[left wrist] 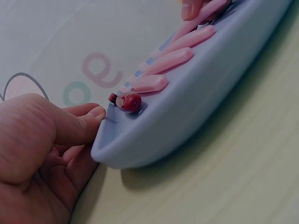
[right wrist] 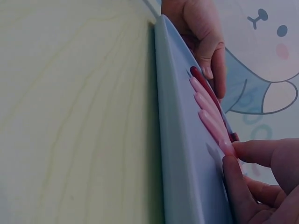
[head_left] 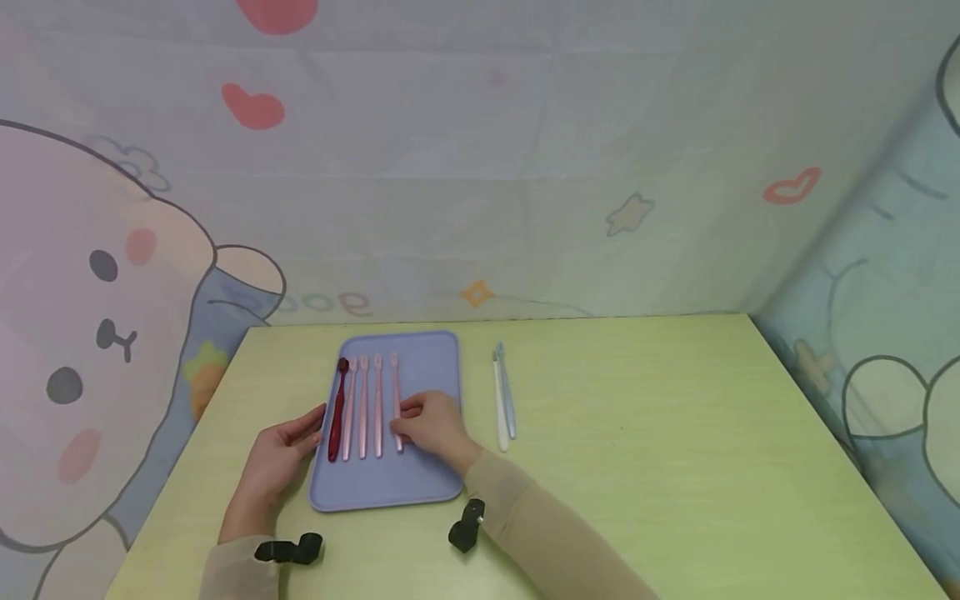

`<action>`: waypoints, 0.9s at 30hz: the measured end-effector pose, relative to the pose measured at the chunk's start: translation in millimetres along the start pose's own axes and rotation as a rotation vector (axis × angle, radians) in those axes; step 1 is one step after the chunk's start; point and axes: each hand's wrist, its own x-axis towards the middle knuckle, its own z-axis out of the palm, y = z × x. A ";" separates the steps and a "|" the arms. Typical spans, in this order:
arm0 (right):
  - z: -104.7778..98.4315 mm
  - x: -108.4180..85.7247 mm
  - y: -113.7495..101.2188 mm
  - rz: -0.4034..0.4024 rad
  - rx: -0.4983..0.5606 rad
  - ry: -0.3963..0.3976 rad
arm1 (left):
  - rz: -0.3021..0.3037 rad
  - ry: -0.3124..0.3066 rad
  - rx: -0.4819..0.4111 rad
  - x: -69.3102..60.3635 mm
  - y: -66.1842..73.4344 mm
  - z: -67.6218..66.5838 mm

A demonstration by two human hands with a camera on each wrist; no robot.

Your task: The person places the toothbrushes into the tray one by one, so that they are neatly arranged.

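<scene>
A lavender tray (head_left: 429, 362) lies on the table. In it, at the left side, a dark red toothbrush (head_left: 337, 417) lies lengthwise, with three pink toothbrushes (head_left: 363, 412) in a row to its right. My right hand (head_left: 435, 423) pinches another pink toothbrush (head_left: 397, 383) between thumb and forefinger, right of that row; the right wrist view shows the pinch on its handle (right wrist: 226, 145). At the tray's left edge, my left hand (head_left: 272, 462) holds the rim (left wrist: 103, 135), its thumb on top; some of its fingers are hidden.
Right of the tray, a white toothbrush (head_left: 501, 412) and a light blue toothbrush (head_left: 508, 404) lie close together on the yellow-green table (head_left: 675, 433). A printed cloth (head_left: 525, 167) with hearts and cartoon figures hangs behind the table and at its sides.
</scene>
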 end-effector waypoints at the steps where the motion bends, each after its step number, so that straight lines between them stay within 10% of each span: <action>1: 0.6 0.3 0.2 -0.006 -0.015 0.003 | 0.000 -0.002 0.003 -0.2 -0.1 0.0; 27: 3.4 -8.0 -1.5 -0.136 -0.196 0.041 | 0.007 -0.009 0.027 -2.5 4.0 1.0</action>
